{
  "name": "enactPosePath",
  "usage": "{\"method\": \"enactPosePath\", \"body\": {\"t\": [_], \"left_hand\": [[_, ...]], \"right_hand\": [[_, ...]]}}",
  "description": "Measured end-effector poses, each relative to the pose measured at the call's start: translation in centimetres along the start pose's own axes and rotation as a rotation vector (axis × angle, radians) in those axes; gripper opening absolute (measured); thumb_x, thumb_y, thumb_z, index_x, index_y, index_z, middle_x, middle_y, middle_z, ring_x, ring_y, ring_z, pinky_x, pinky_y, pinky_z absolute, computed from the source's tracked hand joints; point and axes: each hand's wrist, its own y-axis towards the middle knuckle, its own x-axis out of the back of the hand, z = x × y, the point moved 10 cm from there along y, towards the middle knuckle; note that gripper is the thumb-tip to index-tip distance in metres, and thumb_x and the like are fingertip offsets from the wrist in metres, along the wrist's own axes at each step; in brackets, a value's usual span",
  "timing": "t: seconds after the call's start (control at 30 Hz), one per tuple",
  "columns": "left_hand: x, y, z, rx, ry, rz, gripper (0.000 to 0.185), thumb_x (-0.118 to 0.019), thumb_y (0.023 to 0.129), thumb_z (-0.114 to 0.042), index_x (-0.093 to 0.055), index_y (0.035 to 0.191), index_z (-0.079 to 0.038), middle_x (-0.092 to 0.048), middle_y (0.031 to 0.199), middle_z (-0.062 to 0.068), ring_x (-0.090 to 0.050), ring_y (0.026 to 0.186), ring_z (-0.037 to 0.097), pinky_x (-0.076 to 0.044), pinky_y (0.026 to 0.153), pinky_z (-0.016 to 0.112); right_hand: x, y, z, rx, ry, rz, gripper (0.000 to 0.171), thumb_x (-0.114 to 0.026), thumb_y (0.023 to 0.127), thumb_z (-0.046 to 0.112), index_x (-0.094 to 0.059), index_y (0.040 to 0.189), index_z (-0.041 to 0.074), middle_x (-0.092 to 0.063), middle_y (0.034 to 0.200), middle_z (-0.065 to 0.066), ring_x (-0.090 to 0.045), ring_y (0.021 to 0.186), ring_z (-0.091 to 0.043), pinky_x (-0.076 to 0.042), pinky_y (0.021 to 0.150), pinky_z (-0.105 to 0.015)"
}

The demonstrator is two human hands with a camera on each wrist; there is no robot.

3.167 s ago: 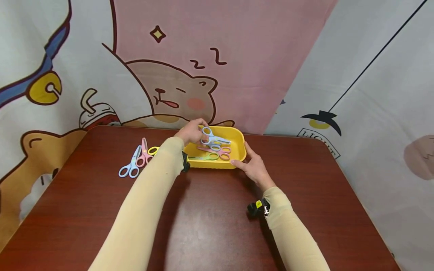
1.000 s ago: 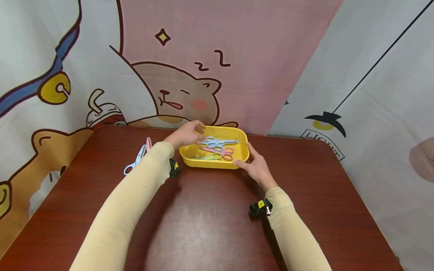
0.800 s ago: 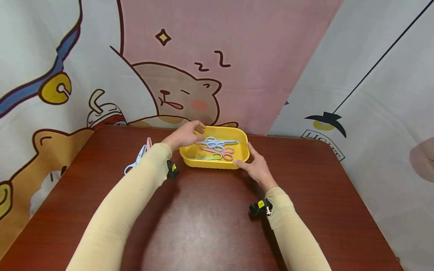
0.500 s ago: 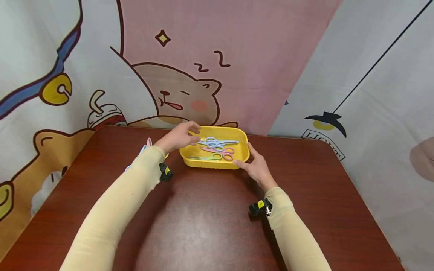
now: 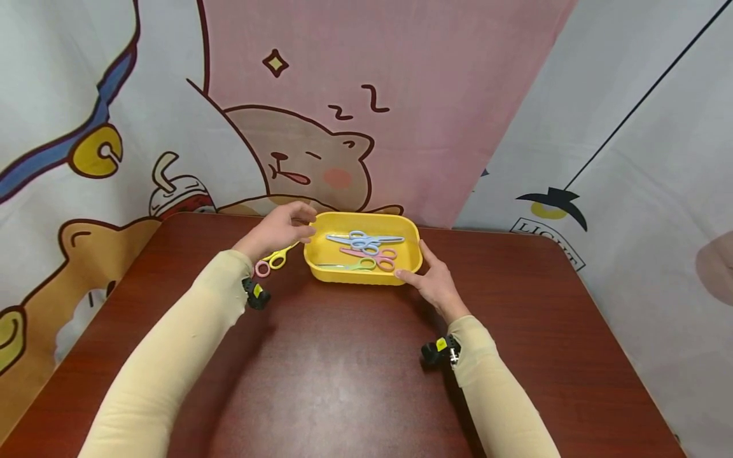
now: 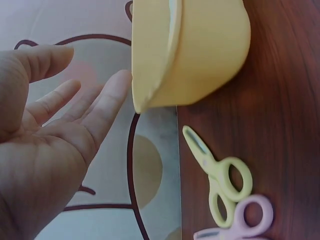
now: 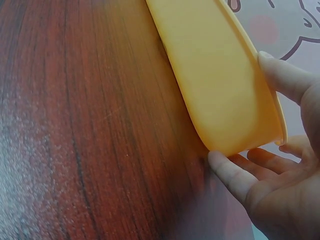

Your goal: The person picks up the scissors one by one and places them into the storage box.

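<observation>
Withdrawing: left hand off tray, fingers loose, empty
Steadying: right hand, fingers straight on tray
Dropped: blue scissors inside
Nearest: yellow scissors

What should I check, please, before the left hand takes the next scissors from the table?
1. Left hand empty, fingers relaxed: ok.
2. Right hand touching the yellow tray at its corner: ok.
3. Yellow scissors lying free on the table, left of the tray: ok.
4. Pink scissors beside the yellow pair; whether they overlap: cannot tell.
5. Room in the tray, which holds blue scissors, pink and green pairs: ok.
6. Other scissors under the left arm: cannot tell.
</observation>
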Motion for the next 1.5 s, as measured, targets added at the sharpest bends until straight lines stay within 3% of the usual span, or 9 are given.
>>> {"method": "enactPosePath", "body": {"t": [0.67,1.17,1.5], "left_hand": [[4.3,-3.5,4.9,0.111,0.074,-0.073,0.045,-0.058,0.105,-0.015,-0.047,0.146,-0.001,-0.052,0.145,0.023,-0.061,0.124,0.038,-0.052,0.103,0.053],[6.4,-5.9,8.1,0.089,0.247,-0.123,0.045,-0.058,0.104,-0.015,-0.05,0.142,0.006,-0.059,0.135,0.028,-0.056,0.123,0.041,-0.047,0.1,0.054],[7.2,-7.4,10.1,0.142,0.296,-0.141,0.047,-0.062,0.103,-0.018,-0.051,0.142,0.006,-0.054,0.14,0.031,-0.053,0.127,0.045,-0.045,0.102,0.059]], "right_hand": [[-0.2,0.2,-0.2,-0.002,-0.016,0.006,0.101,-0.081,0.09,0.032,-0.016,0.167,0.022,-0.019,0.172,-0.004,-0.017,0.158,-0.03,-0.017,0.126,-0.055],[-0.2,0.3,-0.3,0.007,-0.023,0.005,0.102,-0.081,0.09,0.035,-0.015,0.167,0.021,-0.019,0.172,-0.005,-0.018,0.157,-0.031,-0.017,0.125,-0.056],[-0.2,0.3,-0.5,0.001,-0.026,0.007,0.103,-0.081,0.09,0.036,-0.014,0.167,0.022,-0.018,0.172,-0.006,-0.018,0.157,-0.031,-0.018,0.125,-0.056]]}}
